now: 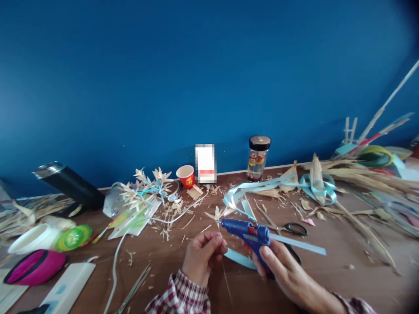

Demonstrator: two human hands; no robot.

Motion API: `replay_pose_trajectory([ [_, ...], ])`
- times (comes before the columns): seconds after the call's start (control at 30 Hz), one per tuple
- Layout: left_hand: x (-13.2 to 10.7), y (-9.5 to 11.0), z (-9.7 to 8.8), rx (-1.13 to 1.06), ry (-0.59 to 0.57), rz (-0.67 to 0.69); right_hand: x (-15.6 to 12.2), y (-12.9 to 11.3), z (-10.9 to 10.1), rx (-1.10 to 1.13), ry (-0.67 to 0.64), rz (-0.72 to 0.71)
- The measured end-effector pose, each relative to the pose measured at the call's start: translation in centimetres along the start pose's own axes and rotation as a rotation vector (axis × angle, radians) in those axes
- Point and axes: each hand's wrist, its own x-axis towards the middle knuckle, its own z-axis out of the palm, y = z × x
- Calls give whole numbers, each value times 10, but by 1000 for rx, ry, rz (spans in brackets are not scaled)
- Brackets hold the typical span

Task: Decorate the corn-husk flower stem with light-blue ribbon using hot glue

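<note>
My right hand (pixel 283 270) is wrapped round the grip of a blue hot glue gun (pixel 244 230), its nozzle pointing left. A pale glue stick (pixel 299 244) juts from the gun's back end. Just below and left of the nozzle, my left hand (pixel 203 255) is closed in a pinch. Whatever sits between those fingertips is too small or hidden to make out. A thin strand hangs below them. Beyond the nozzle lies a pale dried-husk flower (pixel 218 213). A piece of light-blue ribbon (pixel 240 258) shows between the hands.
Scissors (pixel 296 229) lie behind the gun, and metal blades (pixel 135 285) lie front left. A red paper cup (pixel 186 176), a lidded jar (pixel 258 159) and husk flowers (pixel 147 185) stand along the blue wall. Husk strips (pixel 363 174) crowd the right; a white cable (pixel 116 261) crosses the left.
</note>
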Motion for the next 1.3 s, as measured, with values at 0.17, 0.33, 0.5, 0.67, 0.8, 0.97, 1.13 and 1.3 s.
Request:
replay_pose_trajectory([
  [0.17, 1, 0, -1, -18, -5, 19, 0, -2, 0, -43, -19, 17],
  [0.33, 1, 1, -1, -21, -12, -2, 1, -1, -1, -34, 4, -9],
  [0.5, -1, 5, -1, -52, -26, -24, 0, 0, -1, -36, -11, -5],
  [0.67, -2, 7, -1, -90, -79, -66, 1, 1, 0, 17, 12, -22],
  [0.8, -2, 7, -1, -121, -102, -97, 1, 1, 1, 46, 12, -26],
  [0.97, -2, 6, -2, -153, -136, -120, 1, 2, 1, 58, 11, -32],
  [1.13, -3, 9, -3, -235, -217, -212, 1, 2, 1, 94, 9, -35],
  [1.3, -3, 12, -5, -303, -212, -286, 0, 2, 1, 82, 2, -34],
])
